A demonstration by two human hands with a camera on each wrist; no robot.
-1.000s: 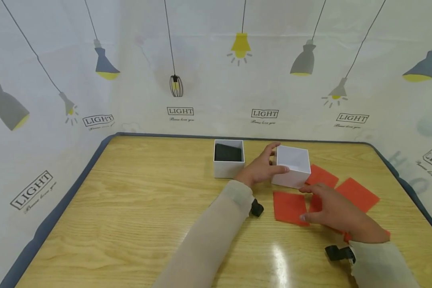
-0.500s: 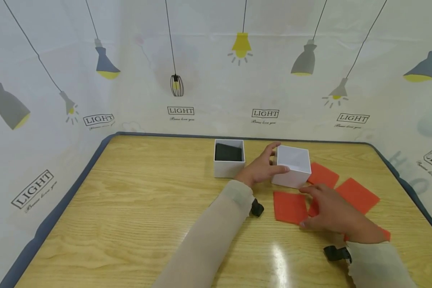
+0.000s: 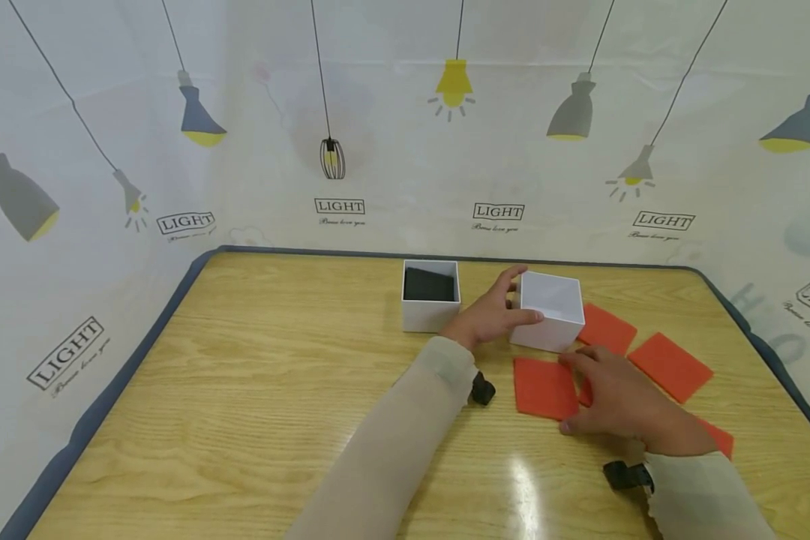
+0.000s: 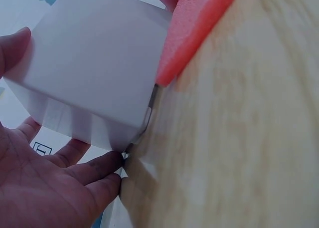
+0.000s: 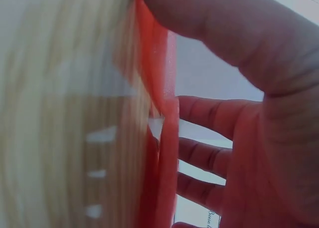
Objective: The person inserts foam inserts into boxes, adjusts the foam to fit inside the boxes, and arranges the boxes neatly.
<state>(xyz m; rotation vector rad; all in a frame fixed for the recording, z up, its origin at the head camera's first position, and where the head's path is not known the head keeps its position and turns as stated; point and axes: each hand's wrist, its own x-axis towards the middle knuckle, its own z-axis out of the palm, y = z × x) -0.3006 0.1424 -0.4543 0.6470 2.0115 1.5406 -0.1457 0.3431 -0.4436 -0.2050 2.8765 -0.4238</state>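
Observation:
In the head view my left hand [image 3: 487,313] grips the white square box [image 3: 545,334], its thumb on the near face and its fingers around the left side. The left wrist view has the same white box [image 4: 94,53] between thumb and fingers. My right hand [image 3: 617,394] lies over the red square pads, thumb and index finger at the right edge of the nearest red pad [image 3: 544,388]. In the right wrist view, loosely extended fingers [image 5: 204,155] reach the edge of a red pad [image 5: 168,178]. A second red pad is mostly hidden under this hand.
Another white box [image 3: 430,316] holding dark squares [image 3: 429,285] stands to the left. More red pads lie at the right: one behind the box [image 3: 609,328], one farther right [image 3: 672,366], one by the forearm [image 3: 715,437]. A printed curtain [image 3: 405,150] borders the wooden table [image 3: 243,405].
My right hand has shifted slightly left and nearer me, its thumb moving off the nearest red pad toward that pad's near right corner. The left hand and box have stayed put.

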